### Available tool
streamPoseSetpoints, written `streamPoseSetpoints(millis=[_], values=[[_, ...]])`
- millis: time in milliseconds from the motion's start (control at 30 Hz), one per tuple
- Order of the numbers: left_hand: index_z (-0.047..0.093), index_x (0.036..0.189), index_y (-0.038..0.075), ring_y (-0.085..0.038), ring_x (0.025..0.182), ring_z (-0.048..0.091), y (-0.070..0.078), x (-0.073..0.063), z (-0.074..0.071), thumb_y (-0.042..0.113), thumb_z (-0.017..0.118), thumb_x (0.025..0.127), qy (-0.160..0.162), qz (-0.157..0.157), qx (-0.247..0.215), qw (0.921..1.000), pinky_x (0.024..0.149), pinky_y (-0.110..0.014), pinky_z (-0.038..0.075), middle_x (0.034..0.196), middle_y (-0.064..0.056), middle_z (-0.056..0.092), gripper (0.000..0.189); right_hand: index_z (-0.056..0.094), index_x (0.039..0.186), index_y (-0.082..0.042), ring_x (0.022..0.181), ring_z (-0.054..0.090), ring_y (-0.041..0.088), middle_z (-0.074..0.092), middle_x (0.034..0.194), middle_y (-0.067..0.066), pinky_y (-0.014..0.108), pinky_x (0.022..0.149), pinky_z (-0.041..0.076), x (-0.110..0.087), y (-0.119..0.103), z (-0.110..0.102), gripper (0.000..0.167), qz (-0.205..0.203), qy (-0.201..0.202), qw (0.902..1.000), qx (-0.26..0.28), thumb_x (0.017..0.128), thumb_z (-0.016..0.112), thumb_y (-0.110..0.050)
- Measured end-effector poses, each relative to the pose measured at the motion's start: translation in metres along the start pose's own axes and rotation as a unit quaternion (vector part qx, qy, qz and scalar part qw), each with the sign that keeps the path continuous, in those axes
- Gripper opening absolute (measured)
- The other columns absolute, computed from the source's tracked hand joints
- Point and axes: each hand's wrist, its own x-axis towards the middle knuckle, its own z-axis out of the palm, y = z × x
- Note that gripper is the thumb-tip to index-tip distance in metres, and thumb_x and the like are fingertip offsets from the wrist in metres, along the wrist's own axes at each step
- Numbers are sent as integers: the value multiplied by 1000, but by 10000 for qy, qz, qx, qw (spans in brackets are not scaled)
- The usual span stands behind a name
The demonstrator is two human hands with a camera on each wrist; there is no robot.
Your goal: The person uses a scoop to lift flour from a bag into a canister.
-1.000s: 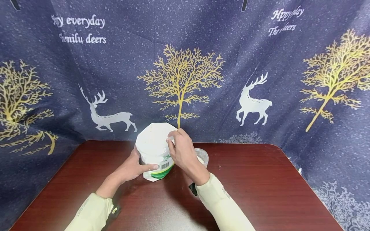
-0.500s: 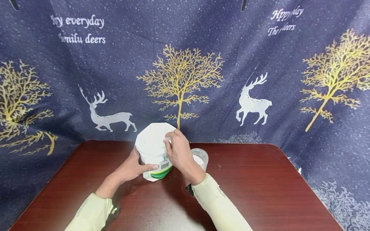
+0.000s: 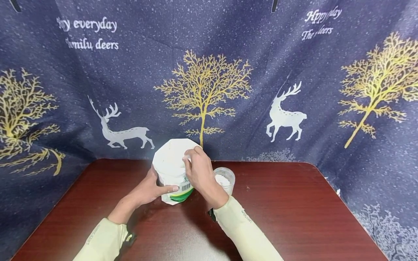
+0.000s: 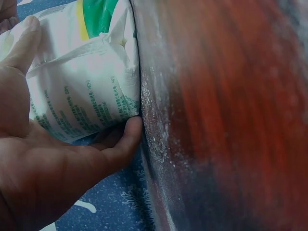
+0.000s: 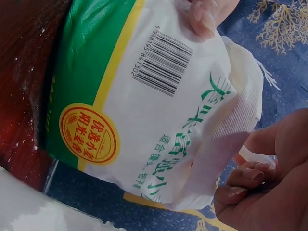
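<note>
A white flour bag (image 3: 177,179) with a green base, yellow stripe and barcode stands open on the table, its rim folded outward. My left hand (image 3: 147,186) grips its left side, thumb across the front and fingers behind. In the left wrist view, fingertips (image 4: 133,127) rest low near the bag's bottom edge. My right hand (image 3: 201,172) is over the bag's right rim with curled fingers. Between its thumb and fingers shows a small white piece (image 5: 257,156), mostly hidden, and I cannot tell its kind. A clear cup (image 3: 230,177) of white powder stands just right of the bag.
The dark red-brown table (image 3: 294,210) has white specks along its edge in the left wrist view. Behind it hangs a blue cloth (image 3: 228,119) printed with trees and deer, close to the table's back edge.
My right hand has shifted slightly left over the bag's mouth, uncovering more of the cup. The left hand and the bag have stayed in place.
</note>
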Motion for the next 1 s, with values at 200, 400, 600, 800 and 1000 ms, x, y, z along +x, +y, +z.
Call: streamPoseSetpoints(millis=[200,400,600,800,1000], values=[[13,162,10,-37,145,37,3,0,0,28,92,84,-8,-83,9,10000,121,-64,23,152,-19,39,113,76,106,-2,88,66,28,62,95,10,40,84,58,-1,-1,4,10,-134,156,9997,-125,99,73,-9],[13,162,11,-36,145,37,0,1,0,28,93,84,-2,-141,-27,9999,121,-62,23,152,-18,40,114,76,105,-2,87,67,28,63,94,10,40,83,59,-1,-2,5,10,-214,257,9994,-106,99,73,-9],[11,162,11,-36,145,37,-1,1,0,29,93,84,5,-177,1,9998,121,-62,24,153,-18,39,115,76,106,-2,88,67,28,62,93,9,40,84,59,-1,-2,6,11,-175,229,9996,-30,99,73,-9],[11,163,9,-37,145,37,2,-2,-1,27,93,84,44,-164,-18,9999,121,-62,24,154,-20,38,115,76,105,-2,89,67,27,63,93,9,39,84,59,-2,-2,6,11,-180,228,9996,-25,99,73,-10],[9,163,11,-37,148,35,1,-2,0,29,93,84,8,-203,8,9998,122,-62,23,157,-20,35,117,77,107,-2,89,68,27,64,93,9,39,84,59,-2,0,5,12,-84,127,9999,36,99,73,-10]])
